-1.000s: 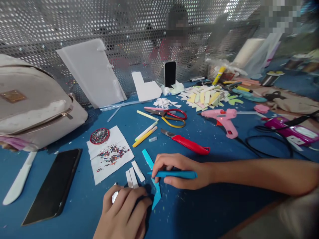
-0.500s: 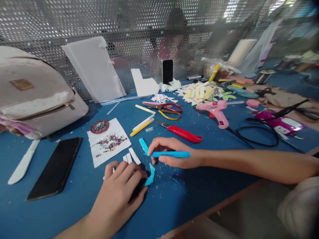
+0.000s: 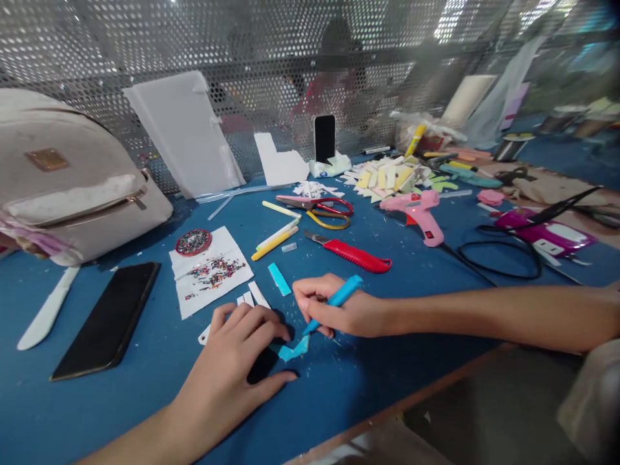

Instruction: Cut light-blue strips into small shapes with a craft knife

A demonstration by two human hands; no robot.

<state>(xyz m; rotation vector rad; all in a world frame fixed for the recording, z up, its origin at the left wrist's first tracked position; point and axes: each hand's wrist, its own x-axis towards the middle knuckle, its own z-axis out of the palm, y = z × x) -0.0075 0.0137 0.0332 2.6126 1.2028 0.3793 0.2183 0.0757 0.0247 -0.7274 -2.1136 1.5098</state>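
Observation:
In my right hand [image 3: 334, 307] is a blue marker [image 3: 345, 292], held like a pen and slanted, its tip down at the edge of a small jagged blue piece [image 3: 294, 351]. My left hand [image 3: 237, 355] rests on the table with its fingers bent and the thumb stretched apart. The jagged piece shows between that thumb and the fingers, its left end hidden in the hand's shadow. Several white strips [image 3: 259, 295] lie beyond my left fingers. A flat blue strip [image 3: 279, 279] lies farther out. Part of a white piece with a hole [image 3: 204, 336] pokes out beside my left hand.
A red cutter [image 3: 356, 254], scissors [image 3: 334, 206] and a pink glue gun [image 3: 416, 213] with a cable lie beyond my right hand. Leftward are a paper with colourful bits [image 3: 194, 297], a black phone [image 3: 109, 323], a white knife [image 3: 48, 310] and a backpack [image 3: 87, 187].
My right hand has tipped the marker from nearly level to slanted and brought its tip to the jagged blue piece. My left thumb has moved away from the fingers.

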